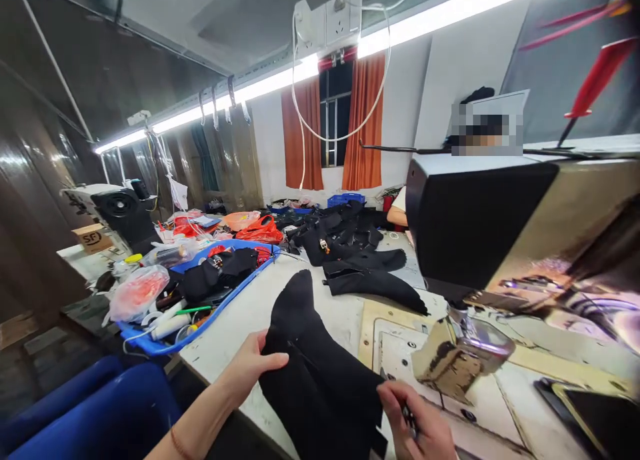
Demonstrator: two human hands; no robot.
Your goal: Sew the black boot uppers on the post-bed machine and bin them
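In the head view, a black fabric boot upper is stretched between my hands over the front edge of the white worktable. My left hand grips its left side, thumb on top and fingers hidden behind. The fingertips of my right hand pinch its right edge; a small dark metal object, too hidden to name, shows within that hand. Just right of the upper stands the sewing machine, its needle area close to my right hand. Another black upper lies flat beyond.
A blue tray at the left holds black pieces, thread and bags. More black pieces pile up behind. A dark phone-like device lies at the right. Blue chairs stand lower left. Another person's arm shows behind the machine.
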